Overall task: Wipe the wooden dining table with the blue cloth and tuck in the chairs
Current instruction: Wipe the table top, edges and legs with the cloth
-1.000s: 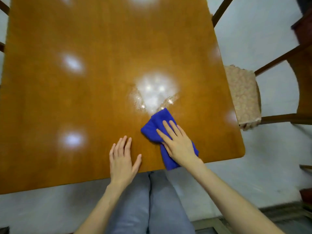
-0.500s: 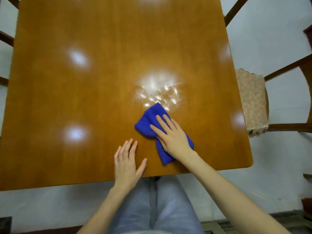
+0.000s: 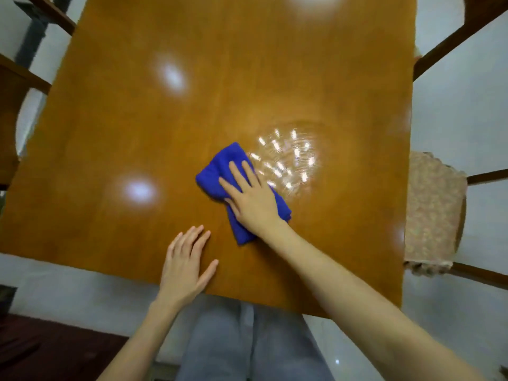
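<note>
A: Starting nearest, seeing what?

B: Seeing jeans (image 3: 247, 345) at the bottom, right up at the near edge of the table (image 3: 123, 127). Then spotting the left hand (image 3: 184, 266) laid flat on the wood just inside that edge, fingers straight & spread, gripping nothing.

A: And a bit farther in?

B: Finding the right hand (image 3: 254, 199) pressed palm-down on the blue cloth (image 3: 217, 171), fingers stretched out over it, not curled round it. Pinning it to the top approx mid-table, beyond the left hand & to its right.

A: Lying which way, re the fingers?

B: Bunched into a long wad, running from under the wrist away past the fingertips, so roughly along the fingers' own line. Sticking out ahead of them & to their left. Touching the right hand only; near the left hand, not touching it.

A: Next stroke hanging on what, prob.?

B: On the wet patch (image 3: 288, 160), imo. Glinting just right of the fingers, right up against the cloth's edge. Calling for a sweep rightward w/ the right hand, the closer one by far.

A: Beyond that?

B: Noting a chair (image 3: 434, 210) w/ a cushioned seat at the right side, partly out from under the top, so not tucked yet. Noting a left chair frame (image 3: 27, 75) & a far-right chair frame (image 3: 461, 39) too.

A: Bowls, boxes, etc.?

B: Seeing none, so nothing to report inside any.
</note>
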